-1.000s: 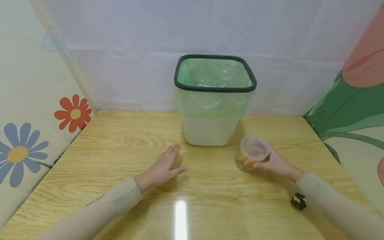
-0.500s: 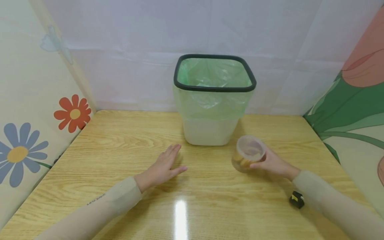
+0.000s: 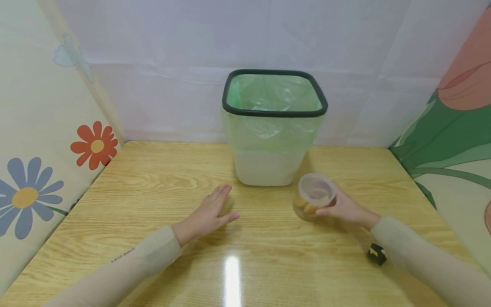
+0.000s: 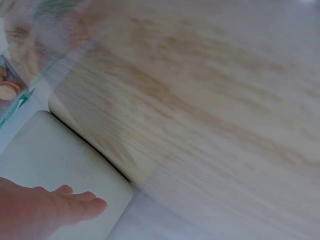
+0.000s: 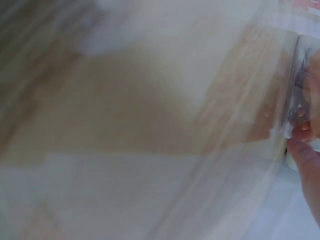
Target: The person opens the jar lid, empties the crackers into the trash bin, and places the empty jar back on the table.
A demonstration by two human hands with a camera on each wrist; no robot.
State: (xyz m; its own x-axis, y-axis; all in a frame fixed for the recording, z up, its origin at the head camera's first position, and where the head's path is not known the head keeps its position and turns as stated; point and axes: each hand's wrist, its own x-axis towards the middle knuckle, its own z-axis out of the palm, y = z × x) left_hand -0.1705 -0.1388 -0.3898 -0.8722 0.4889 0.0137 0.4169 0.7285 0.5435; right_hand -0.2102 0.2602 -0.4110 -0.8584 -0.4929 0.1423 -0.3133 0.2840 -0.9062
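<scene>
My right hand (image 3: 343, 207) grips a clear round plastic tub (image 3: 316, 189) from its right side, thumb in front. Orange-yellow pieces show through the tub's lower wall; what they are is too blurred to tell. The tub stands roughly upright, low at the table; whether its base touches the wood cannot be told. At the right edge of the right wrist view, the thumb (image 5: 302, 155) lies against the tub's clear wall. My left hand (image 3: 205, 215) holds nothing, its fingers straight and the thumb spread, low at the table left of the tub.
A whitish waste bin (image 3: 268, 168) with a black rim and green liner bag stands at the back middle, behind the tub. A small black object with a yellow mark (image 3: 376, 254) is by my right sleeve. Wood-grain table (image 3: 172, 166) lies between painted side walls.
My right hand has shifted a little to the left with the tub. The small black object has moved slightly left alongside the right sleeve. My left hand stays in place.
</scene>
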